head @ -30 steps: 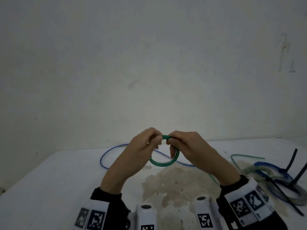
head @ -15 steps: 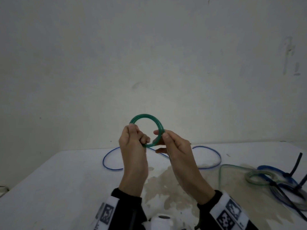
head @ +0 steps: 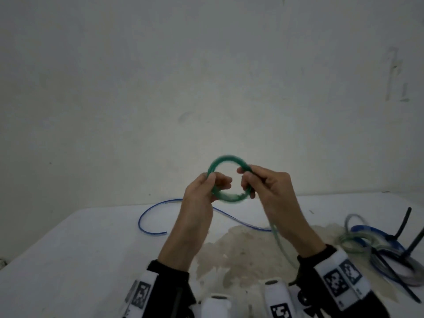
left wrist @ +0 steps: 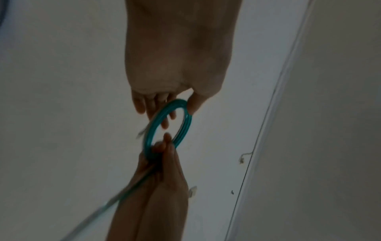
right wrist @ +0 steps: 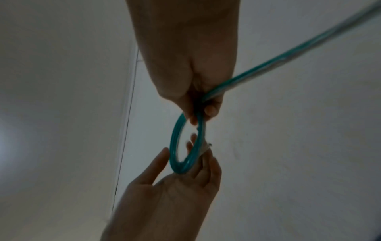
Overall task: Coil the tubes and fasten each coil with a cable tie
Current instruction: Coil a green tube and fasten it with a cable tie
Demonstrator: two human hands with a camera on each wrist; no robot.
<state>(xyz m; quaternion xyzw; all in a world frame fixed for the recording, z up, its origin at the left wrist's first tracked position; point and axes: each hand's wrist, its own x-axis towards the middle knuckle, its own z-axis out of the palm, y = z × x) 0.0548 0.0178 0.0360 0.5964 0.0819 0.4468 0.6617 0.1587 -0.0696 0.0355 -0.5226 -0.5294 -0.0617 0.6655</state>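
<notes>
A pale wall (head: 206, 76) fills the upper two thirds of the head view, and the white worktop (head: 68, 260) spans the bottom, stained at lower centre. At the right edge of the frame lies a pile of coiled tubes (head: 376, 246) with black cable ties (head: 403, 226) sticking up. A loose blue tube (head: 156, 210) curves across the worktop at centre left. In mid-frame, raised above the worktop, the left hand (head: 202, 198) pinches the left side of the green tube coil (head: 227, 180) between thumb and fingers. The right hand (head: 268, 191) grips the coil's right side, fingers curled round it, and the uncoiled green tail (head: 278, 242) trails from it toward the lower right.
</notes>
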